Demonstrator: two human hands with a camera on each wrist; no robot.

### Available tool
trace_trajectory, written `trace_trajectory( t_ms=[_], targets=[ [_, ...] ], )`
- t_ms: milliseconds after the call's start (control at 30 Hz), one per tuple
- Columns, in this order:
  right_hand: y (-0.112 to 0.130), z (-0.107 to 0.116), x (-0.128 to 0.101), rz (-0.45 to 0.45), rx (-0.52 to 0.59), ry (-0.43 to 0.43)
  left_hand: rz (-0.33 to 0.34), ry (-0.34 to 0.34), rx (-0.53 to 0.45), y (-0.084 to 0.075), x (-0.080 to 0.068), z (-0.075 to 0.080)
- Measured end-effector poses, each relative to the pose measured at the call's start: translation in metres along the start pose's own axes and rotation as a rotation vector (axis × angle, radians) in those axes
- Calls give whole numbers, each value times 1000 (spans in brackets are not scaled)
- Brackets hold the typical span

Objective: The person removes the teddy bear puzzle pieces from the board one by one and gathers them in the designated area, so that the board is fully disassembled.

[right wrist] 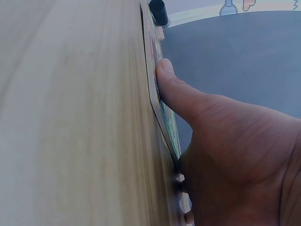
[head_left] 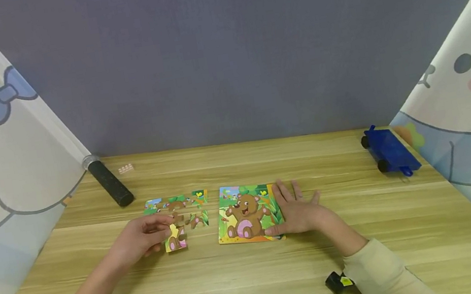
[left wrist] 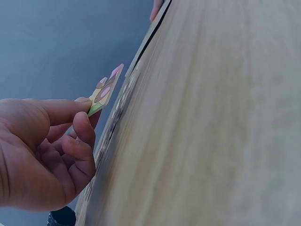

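— Where are you in the job?

— Mid-puzzle, by my reading. Your left hand (head_left: 141,239) pinches one puzzle piece (left wrist: 106,90) between thumb and fingertip, tilted up off the worktop (head_left: 256,277), just beside the loose pieces (head_left: 178,210).

— And your right?

— Your right hand (head_left: 296,212) lies flat with fingers straight, its grip released, pressing the right edge of the bear picture board (head_left: 246,213).

— What does the next move call for?

— Likely matching that piece against its neighbours, turned to fit, while you keep the board steady.
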State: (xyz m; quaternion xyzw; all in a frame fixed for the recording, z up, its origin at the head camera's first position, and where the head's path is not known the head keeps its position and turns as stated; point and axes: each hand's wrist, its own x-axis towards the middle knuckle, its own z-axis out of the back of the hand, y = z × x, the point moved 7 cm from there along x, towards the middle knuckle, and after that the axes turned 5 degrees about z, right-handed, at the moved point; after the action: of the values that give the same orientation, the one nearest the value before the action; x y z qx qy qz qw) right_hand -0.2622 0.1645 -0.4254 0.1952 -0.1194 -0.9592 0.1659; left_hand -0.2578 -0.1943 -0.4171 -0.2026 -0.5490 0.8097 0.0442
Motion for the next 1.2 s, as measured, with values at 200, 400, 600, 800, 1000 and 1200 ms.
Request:
trace_trajectory(
  t_ms=[200, 400, 600, 800, 1000, 1200],
  targets=[
    [-7, -6, 5, -13, 7, 4, 5, -6, -6, 5, -4, 6],
    [-3, -2, 1, -1, 9, -13, 9, -14, 3, 10, -9, 16],
    [-6, -4, 4, -5, 15, 2, 13, -12, 48, 15, -12, 23],
    [-12, -8, 9, -5, 31, -20, 8, -10, 60, 19, -18, 28],
    [-8, -5, 4, -7, 17, -3, 30, -11, 77, 25, -22, 35],
    [1, 2, -2, 2, 20, -7, 28, -3, 80, 30, -28, 43]
  ],
)
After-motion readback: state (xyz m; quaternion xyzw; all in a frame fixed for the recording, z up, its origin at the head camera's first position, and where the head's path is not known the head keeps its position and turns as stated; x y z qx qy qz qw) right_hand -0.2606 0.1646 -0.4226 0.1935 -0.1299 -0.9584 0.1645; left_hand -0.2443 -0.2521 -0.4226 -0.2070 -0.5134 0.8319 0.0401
